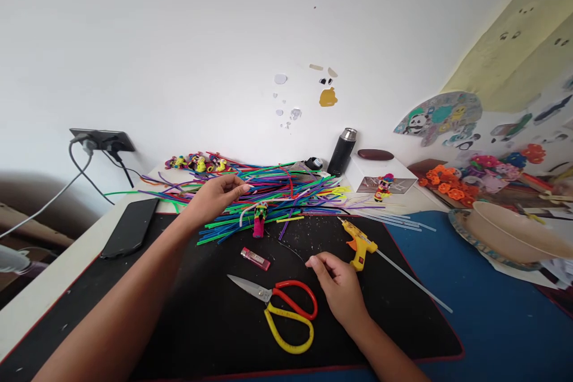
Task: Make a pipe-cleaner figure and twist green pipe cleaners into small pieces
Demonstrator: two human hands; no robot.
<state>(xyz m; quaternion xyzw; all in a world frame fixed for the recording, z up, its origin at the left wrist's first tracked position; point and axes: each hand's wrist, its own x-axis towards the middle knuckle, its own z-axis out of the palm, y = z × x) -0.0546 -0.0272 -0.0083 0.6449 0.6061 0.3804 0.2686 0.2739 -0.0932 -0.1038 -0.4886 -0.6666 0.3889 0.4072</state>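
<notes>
My left hand reaches over a spread pile of coloured pipe cleaners, thumb and fingers pinched together. A blue end shows at its fingertips, but I cannot tell whether it is gripped or lies in the pile. My right hand is closed in a pinch above the black mat, holding a thin dark wire that curves away to the left. Between the hands lies a small pink figure with a multicoloured top, at the pile's front edge. Below it are a red lighter and scissors with red and yellow handles, blades slightly apart.
A yellow glue gun with a long glue stick lies right of the mat's centre. Behind stand a black flask and a white box. A phone lies left; a bowl sits far right. Small figures line the back.
</notes>
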